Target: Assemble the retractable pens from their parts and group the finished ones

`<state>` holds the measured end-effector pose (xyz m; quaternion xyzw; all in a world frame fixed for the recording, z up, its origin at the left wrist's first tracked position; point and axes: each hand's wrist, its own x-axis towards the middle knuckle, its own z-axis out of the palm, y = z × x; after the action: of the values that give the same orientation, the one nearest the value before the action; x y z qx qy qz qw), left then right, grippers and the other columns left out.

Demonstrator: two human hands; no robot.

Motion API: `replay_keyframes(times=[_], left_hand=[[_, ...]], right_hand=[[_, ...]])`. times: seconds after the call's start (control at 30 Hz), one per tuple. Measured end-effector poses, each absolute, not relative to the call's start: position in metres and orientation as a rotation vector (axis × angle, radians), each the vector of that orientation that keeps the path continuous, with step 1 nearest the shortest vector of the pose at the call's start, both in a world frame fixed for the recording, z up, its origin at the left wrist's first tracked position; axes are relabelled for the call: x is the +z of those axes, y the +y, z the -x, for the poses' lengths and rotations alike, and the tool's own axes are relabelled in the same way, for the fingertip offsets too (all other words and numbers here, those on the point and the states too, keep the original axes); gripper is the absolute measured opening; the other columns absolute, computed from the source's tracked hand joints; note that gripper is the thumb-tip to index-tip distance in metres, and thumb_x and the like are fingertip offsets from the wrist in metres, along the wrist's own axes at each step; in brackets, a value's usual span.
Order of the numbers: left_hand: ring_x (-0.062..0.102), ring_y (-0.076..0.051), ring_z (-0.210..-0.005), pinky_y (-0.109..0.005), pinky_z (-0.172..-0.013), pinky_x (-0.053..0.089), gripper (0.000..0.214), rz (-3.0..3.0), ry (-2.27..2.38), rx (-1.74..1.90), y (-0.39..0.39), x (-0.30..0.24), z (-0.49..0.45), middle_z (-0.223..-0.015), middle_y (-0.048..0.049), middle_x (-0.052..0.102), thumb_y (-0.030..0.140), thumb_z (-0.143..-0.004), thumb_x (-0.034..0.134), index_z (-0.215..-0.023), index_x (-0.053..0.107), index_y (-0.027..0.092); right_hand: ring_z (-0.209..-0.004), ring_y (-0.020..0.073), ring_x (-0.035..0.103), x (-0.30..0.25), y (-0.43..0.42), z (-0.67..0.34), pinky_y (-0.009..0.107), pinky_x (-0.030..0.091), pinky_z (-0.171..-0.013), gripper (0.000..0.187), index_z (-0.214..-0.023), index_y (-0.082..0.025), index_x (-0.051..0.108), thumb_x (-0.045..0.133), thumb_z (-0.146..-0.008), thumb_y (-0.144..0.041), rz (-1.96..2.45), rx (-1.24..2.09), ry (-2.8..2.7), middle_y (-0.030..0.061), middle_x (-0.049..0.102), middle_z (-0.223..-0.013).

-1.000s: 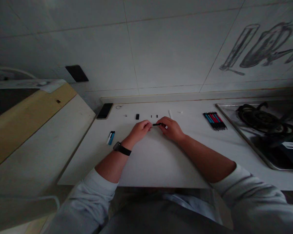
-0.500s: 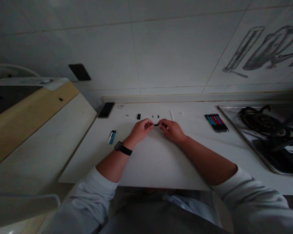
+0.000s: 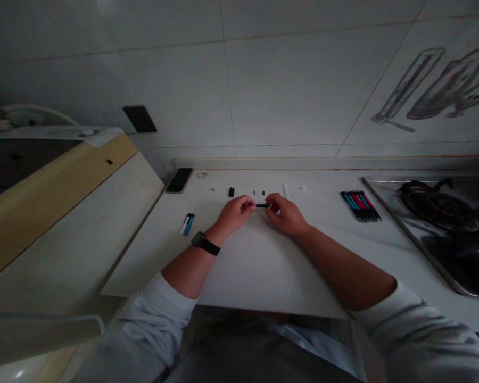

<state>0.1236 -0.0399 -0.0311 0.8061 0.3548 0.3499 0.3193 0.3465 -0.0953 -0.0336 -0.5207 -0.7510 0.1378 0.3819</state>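
Observation:
Both of my hands meet over the middle of the white counter (image 3: 247, 266). My left hand (image 3: 234, 213), with a black watch on its wrist, pinches one end of a thin black pen part (image 3: 262, 205). My right hand (image 3: 285, 213) has its fingers closed round the other end. Just beyond the hands lie several small black pieces (image 3: 231, 192) and a thin white tube (image 3: 285, 190).
A bundle of blue, red and black pens (image 3: 360, 205) lies to the right, by a gas stove (image 3: 439, 207). A phone (image 3: 179, 180) rests at the back left, and a blue and white pen piece (image 3: 188, 224) nearer left. A wooden-edged surface (image 3: 64, 197) slopes at left.
Both hands stay closed on the black pen part and work it between them; the exposed length shifts slightly. The view has drifted a little, nothing else moved.

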Motion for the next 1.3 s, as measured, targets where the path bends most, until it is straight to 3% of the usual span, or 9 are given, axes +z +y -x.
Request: replay_keyframes(times=[0.13, 0.3, 0.73, 1.0, 1.17, 1.3], left_hand=[[0.066, -0.016, -0.083, -0.03, -0.079, 0.052, 0.007, -2.131, 0.943, 0.906, -0.0403, -0.03, -0.1237, -0.089, -0.0023, 0.072, 0.026, -0.095, 0.062, -0.097, 0.066, 0.021], [0.067, -0.016, -0.083, -0.03, -0.079, 0.052, 0.007, -2.155, 0.964, 0.894, -0.0426, -0.0258, -0.1243, -0.089, -0.0015, 0.072, 0.025, -0.095, 0.062, -0.095, 0.067, 0.021], [0.068, -0.017, -0.083, -0.03, -0.079, 0.052, 0.007, -2.184, 0.997, 0.86, -0.0418, -0.025, -0.1231, -0.091, -0.0021, 0.074, 0.025, -0.095, 0.063, -0.094, 0.068, 0.02], [0.066, -0.016, -0.08, -0.03, -0.078, 0.051, 0.008, -2.244, 0.991, 0.82, -0.0401, -0.0267, -0.1207, -0.089, -0.0016, 0.073, 0.025, -0.097, 0.061, -0.096, 0.068, 0.02], [0.064, -0.019, -0.095, -0.033, -0.086, 0.051, 0.019, -2.417, 0.91, 0.831, -0.0434, -0.0236, -0.1207, -0.106, -0.0058, 0.069, 0.027, -0.089, 0.074, -0.106, 0.066, 0.02], [0.062, -0.021, -0.102, -0.036, -0.092, 0.05, 0.014, -2.538, 0.821, 0.806, -0.0461, -0.022, -0.1225, -0.103, -0.0065, 0.067, 0.031, -0.091, 0.074, -0.097, 0.069, 0.02]], right_hand=[[-0.072, 0.0167, 0.064, -0.032, -0.0956, -0.3458, 0.028, 0.048, -0.069, 0.015, -0.104, -0.022, 0.063, 0.054, -0.098, -0.033, 1.351, 0.35, -1.964, 0.0048, 0.072, -0.087], [-0.076, 0.0169, 0.066, -0.0324, -0.0952, -0.3465, 0.028, 0.049, -0.072, 0.021, -0.111, -0.022, 0.062, 0.061, -0.094, -0.034, 1.35, 0.366, -1.932, 0.0052, 0.073, -0.092], [-0.075, 0.0174, 0.065, -0.032, -0.0935, -0.3467, 0.028, 0.047, -0.071, 0.016, -0.103, -0.022, 0.067, 0.059, -0.097, -0.034, 1.382, 0.353, -1.99, 0.0054, 0.074, -0.091], [-0.07, 0.0171, 0.063, -0.0247, -0.0957, -0.348, 0.027, 0.042, -0.068, 0.033, -0.091, -0.02, 0.071, 0.046, -0.104, -0.039, 1.424, 0.342, -2.085, 0.0048, 0.071, -0.079], [-0.084, 0.0204, 0.066, -0.0312, -0.0931, -0.3479, 0.029, 0.044, -0.076, 0.026, -0.105, -0.02, 0.072, 0.052, -0.103, -0.036, 1.414, 0.175, -2.143, 0.0081, 0.074, -0.095], [-0.09, 0.0218, 0.066, -0.0319, -0.0931, -0.3449, 0.031, 0.045, -0.082, 0.023, -0.108, -0.022, 0.074, 0.055, -0.102, -0.034, 1.34, 0.094, -2.277, 0.0092, 0.074, -0.1]])
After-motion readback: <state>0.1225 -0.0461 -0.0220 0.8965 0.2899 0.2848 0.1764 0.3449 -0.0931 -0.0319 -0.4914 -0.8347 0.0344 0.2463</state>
